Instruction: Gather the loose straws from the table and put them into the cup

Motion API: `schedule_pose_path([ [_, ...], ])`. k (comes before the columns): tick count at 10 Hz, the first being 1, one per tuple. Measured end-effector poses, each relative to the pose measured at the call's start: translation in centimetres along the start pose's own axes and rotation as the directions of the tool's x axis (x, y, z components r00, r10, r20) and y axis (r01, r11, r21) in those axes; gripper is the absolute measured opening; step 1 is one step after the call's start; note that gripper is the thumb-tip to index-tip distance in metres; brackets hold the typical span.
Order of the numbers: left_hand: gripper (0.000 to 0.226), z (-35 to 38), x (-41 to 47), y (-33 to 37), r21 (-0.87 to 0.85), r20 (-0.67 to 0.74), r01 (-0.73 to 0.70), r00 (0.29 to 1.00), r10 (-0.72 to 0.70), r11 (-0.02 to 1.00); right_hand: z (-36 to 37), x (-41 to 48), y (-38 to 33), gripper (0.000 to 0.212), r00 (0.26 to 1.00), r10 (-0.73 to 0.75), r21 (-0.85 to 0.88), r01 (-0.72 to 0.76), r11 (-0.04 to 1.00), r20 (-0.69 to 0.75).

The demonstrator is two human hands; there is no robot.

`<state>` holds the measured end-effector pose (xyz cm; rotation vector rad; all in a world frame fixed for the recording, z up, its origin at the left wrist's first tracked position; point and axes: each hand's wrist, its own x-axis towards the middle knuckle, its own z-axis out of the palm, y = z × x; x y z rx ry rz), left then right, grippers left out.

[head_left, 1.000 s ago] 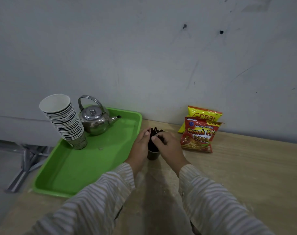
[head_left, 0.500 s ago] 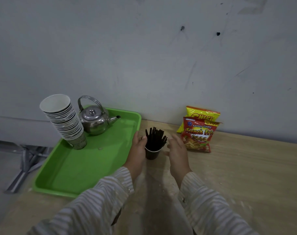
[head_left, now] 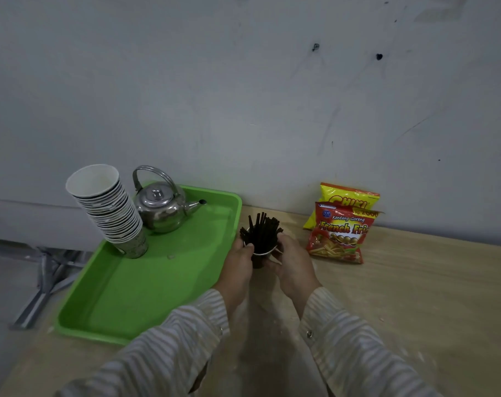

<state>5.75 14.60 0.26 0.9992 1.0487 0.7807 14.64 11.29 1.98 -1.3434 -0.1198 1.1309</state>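
A small dark cup [head_left: 259, 258] with a white rim stands on the wooden table [head_left: 415, 296], just right of the green tray. A bundle of black straws [head_left: 261, 230] stands upright in it, fanning out above the rim. My left hand [head_left: 240, 260] wraps the cup's left side, thumb at the rim. My right hand [head_left: 292, 263] cups its right side, fingers touching the rim. I see no loose straws on the table.
A green tray [head_left: 146, 296] at the left holds a tilted stack of paper cups [head_left: 109, 207] and a steel kettle [head_left: 160, 204]. Two snack bags [head_left: 341, 227] lean by the grey wall at the right. The table's left edge drops to the floor.
A second ago both hands were over the straws in the cup. They drew apart from it, and now both have closed in again around the cup's sides.
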Motion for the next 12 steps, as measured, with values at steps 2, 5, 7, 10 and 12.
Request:
schedule_pose_path([
  [2, 0.038, 0.5, 3.1, 1.0, 0.052, 0.002, 0.001, 1.000, -0.001, 0.999, 1.3, 2.2, -1.1, 0.022, 1.000, -0.012, 0.000, 0.012, 1.000, 0.000],
  [5, 0.039, 1.4, 6.9, 2.2, 0.161, -0.009, -0.014, 1.000, 0.016, 0.987, 2.7, 4.9, -2.9, 0.019, 0.999, -0.032, 0.000, 0.032, 1.000, -0.001],
  [7, 0.039, 1.7, 7.4, 2.3, 0.199, -0.012, -0.026, 1.000, 0.029, 0.980, 2.6, 5.1, -3.6, 0.020, 1.000, -0.019, -0.008, 0.019, 1.000, -0.023],
  [10, 0.041, 0.9, 4.6, 2.6, 0.162, 0.044, -0.071, 0.997, 0.065, 0.984, 1.1, 3.0, -4.0, 0.025, 0.996, -0.085, -0.084, 0.083, 0.993, -0.015],
  [12, 0.045, 0.6, 1.3, 2.2, 0.404, 0.048, -0.063, 0.998, 0.047, 0.913, -0.9, -0.2, -3.3, 0.028, 0.976, -0.216, -0.427, 0.189, 0.884, -0.016],
])
